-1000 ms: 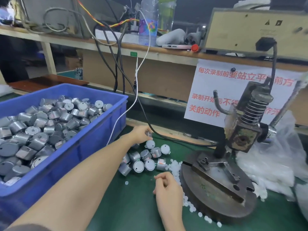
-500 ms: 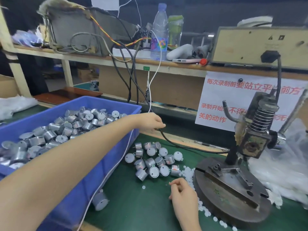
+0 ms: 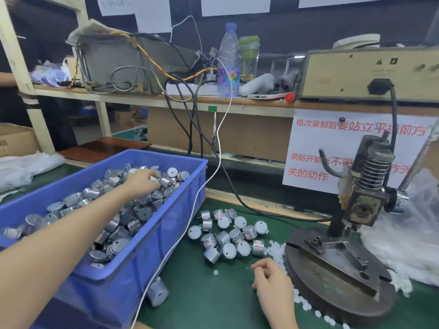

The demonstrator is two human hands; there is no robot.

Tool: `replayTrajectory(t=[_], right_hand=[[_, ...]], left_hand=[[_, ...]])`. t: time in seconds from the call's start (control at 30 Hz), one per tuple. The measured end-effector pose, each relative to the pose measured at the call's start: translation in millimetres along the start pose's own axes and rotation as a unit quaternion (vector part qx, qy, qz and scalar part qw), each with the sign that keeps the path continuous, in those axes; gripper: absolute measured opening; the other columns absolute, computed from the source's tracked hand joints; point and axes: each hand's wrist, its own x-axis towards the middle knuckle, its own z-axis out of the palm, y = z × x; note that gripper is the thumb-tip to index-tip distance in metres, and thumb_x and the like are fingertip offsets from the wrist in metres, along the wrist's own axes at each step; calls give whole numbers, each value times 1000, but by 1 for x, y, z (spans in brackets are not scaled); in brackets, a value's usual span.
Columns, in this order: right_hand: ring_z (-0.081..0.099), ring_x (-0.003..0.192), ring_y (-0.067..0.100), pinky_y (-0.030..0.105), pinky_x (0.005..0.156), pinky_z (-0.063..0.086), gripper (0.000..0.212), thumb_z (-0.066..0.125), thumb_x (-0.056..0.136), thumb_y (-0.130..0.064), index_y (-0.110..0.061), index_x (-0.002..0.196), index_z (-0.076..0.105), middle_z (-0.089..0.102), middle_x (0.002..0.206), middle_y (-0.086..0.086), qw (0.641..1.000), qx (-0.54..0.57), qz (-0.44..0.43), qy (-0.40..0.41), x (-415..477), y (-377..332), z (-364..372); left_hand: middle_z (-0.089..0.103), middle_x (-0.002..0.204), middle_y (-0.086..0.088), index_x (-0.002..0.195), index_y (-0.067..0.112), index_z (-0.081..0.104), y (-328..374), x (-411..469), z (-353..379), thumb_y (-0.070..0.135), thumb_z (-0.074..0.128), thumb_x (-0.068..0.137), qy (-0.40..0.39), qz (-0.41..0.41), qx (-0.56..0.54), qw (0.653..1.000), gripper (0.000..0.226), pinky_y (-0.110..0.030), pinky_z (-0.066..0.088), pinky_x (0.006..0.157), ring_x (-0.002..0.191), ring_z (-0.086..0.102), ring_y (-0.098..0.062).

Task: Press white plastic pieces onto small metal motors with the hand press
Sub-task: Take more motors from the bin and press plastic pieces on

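Over in the bin (image 3: 147,245), left hand (image 3: 142,181) curls round a motor (image 3: 154,178): pick just one. Right hand (image 3: 270,279) is curled; holding what, I cannot tell.

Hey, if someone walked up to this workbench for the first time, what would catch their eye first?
Probably the big blue bin on the left, heaped with small metal motors, with the left hand down among them. Next, the worn hand press on its round iron base at right. Between them lies a cluster of motors on the green mat, with white plastic pieces scattered beside the base near the right hand.
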Motion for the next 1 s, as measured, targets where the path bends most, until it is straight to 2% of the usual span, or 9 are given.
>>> replayTrajectory(t=[0.1, 0.2, 0.3, 0.47, 0.57, 0.67, 0.83, 0.87, 1.0], right_hand=[[52, 54, 8, 24, 56, 40, 22, 49, 86, -11, -26, 72, 58, 63, 54, -3, 1000, 0, 2, -1, 0, -1, 0], [51, 51, 2, 21, 56, 40, 22, 50, 85, -11, -26, 71, 57, 62, 53, -6, 1000, -1, 0, -2, 0, 0, -1], [50, 50, -2, 14, 52, 36, 22, 49, 86, -12, -28, 72, 57, 63, 54, -8, 1000, -10, -4, -7, 1, 1, 0], [50, 53, 2, 14, 53, 36, 22, 48, 86, -12, -28, 71, 56, 62, 55, -3, 1000, -13, -10, 0, 2, 2, 1], [54, 61, 12, 20, 57, 38, 23, 48, 86, -13, -28, 71, 55, 63, 59, 3, 1000, -11, -6, -3, 2, 3, 2], [52, 60, 15, 26, 60, 40, 22, 48, 87, -14, -28, 72, 54, 63, 61, 4, 1000, -14, -6, -6, 3, 3, 3], [52, 60, 17, 28, 60, 41, 20, 48, 87, -14, -28, 74, 54, 63, 62, 6, 1000, -12, -10, -5, 3, 3, 3], [54, 62, 18, 28, 61, 42, 20, 48, 87, -15, -28, 74, 54, 63, 62, 6, 1000, -13, -10, -5, 4, 3, 3], [53, 62, 16, 28, 62, 41, 19, 47, 87, -16, -29, 76, 54, 64, 63, 3, 1000, -17, -10, -6, 5, 4, 3]], left_hand=[[27, 147, -15, 140, 21, 35, 7, 12, 6, 28, 56, 86, -84, 22, 95, 992, 58, -39, 24, 109, 136, 23, -32], [22, 148, -16, 146, 22, 22, 18, 22, 19, 36, 54, 89, -146, 48, 121, 981, 67, -44, 21, 112, 137, 21, -35], [21, 147, -17, 146, 25, 22, 24, 29, 32, 38, 47, 94, -174, 59, 129, 975, 60, -48, 21, 111, 134, 25, -38], [24, 148, -16, 144, 29, 27, 21, 39, 32, 40, 45, 94, -189, 35, 169, 967, 54, -49, 18, 112, 137, 21, -36], [27, 148, -15, 143, 27, 31, 22, 42, 28, 37, 47, 93, -199, 32, 179, 963, 53, -46, 20, 113, 138, 22, -32], [32, 147, -10, 141, 22, 34, 30, 44, 22, 38, 46, 94, -236, 15, 200, 951, 52, -40, 28, 109, 134, 31, -29], [37, 136, -6, 143, 33, 27, 40, 49, 17, 51, 41, 91, -284, -42, 230, 930, 56, -38, 26, 101, 123, 35, -24], [34, 142, -5, 143, 35, 27, 39, 50, 16, 53, 42, 90, -286, -43, 229, 929, 58, -41, 26, 101, 124, 34, -24], [22, 147, -11, 140, 32, 32, 32, 51, 20, 52, 48, 83, -273, -40, 200, 940, 62, -43, 43, 96, 120, 39, -31]])
